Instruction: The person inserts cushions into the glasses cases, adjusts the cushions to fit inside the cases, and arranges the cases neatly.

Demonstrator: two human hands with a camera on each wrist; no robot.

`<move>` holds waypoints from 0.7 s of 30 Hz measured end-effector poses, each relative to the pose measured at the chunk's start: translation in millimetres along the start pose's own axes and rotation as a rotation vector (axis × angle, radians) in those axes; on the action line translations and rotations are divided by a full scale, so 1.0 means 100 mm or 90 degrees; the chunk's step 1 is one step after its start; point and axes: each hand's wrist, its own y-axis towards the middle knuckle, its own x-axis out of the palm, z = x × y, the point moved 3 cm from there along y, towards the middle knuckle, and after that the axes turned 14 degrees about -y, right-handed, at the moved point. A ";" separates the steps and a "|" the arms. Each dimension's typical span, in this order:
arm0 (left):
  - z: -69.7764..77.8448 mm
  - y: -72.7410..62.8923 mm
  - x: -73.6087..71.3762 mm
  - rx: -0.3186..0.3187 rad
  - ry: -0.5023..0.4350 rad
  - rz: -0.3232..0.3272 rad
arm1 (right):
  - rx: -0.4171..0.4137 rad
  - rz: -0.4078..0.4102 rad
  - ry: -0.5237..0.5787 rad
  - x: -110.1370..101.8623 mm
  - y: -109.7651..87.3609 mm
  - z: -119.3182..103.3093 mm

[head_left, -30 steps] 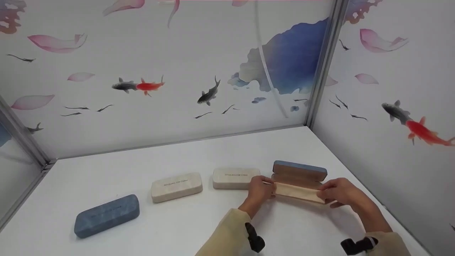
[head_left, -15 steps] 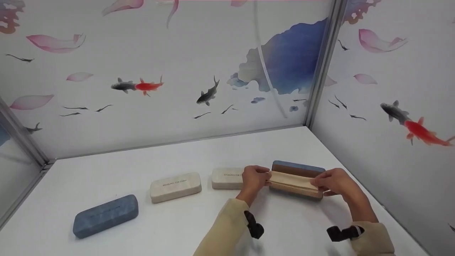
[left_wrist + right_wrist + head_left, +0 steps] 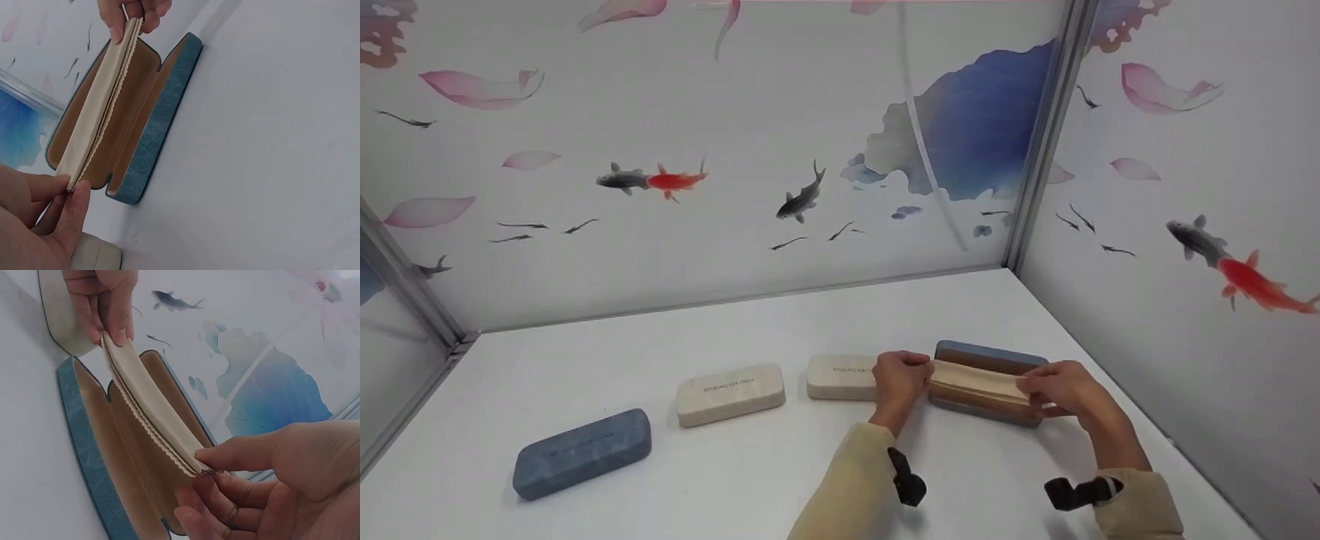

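Note:
A folded cream cleaning cloth [image 3: 979, 381] with zigzag edges is stretched between both hands, above an open blue glasses case [image 3: 160, 118] with a brown lining. My left hand [image 3: 901, 382] pinches one end of the cloth between thumb and fingers. At the other end, my right hand [image 3: 1069, 390] pinches it the same way, thumb on top. In the right wrist view, the cloth [image 3: 149, 402] hangs over the inside of the case [image 3: 93, 455], whose lid stands raised at the back.
To the left of the open case lie a cream glasses case [image 3: 840, 377], partly behind the left hand, a second cream case [image 3: 731, 394] and a shut blue case [image 3: 583, 454]. Printed walls [image 3: 735, 262] border the white table [image 3: 720, 480] behind and at the right.
Both hands have lifted the cloth from the front of the open case to above its inside, moving away from the person. Over the last half second they have barely moved.

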 end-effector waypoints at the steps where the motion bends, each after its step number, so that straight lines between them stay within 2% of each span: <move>1: 0.00 0.00 0.01 0.002 0.001 0.002 | 0.003 0.002 0.003 0.00 0.00 0.01; 6: 0.01 0.01 0.05 0.006 0.023 -0.007 | 0.026 0.014 0.010 0.02 0.02 0.08; 11: 0.05 0.02 0.06 0.038 0.060 -0.031 | 0.041 0.016 0.008 0.07 0.05 0.11; 14: 0.06 0.02 0.07 0.043 0.072 -0.040 | 0.046 0.023 0.016 0.09 0.07 0.10; 21: -0.01 -0.02 0.16 0.050 0.095 -0.043 | 0.053 0.031 0.045 0.16 0.07 0.14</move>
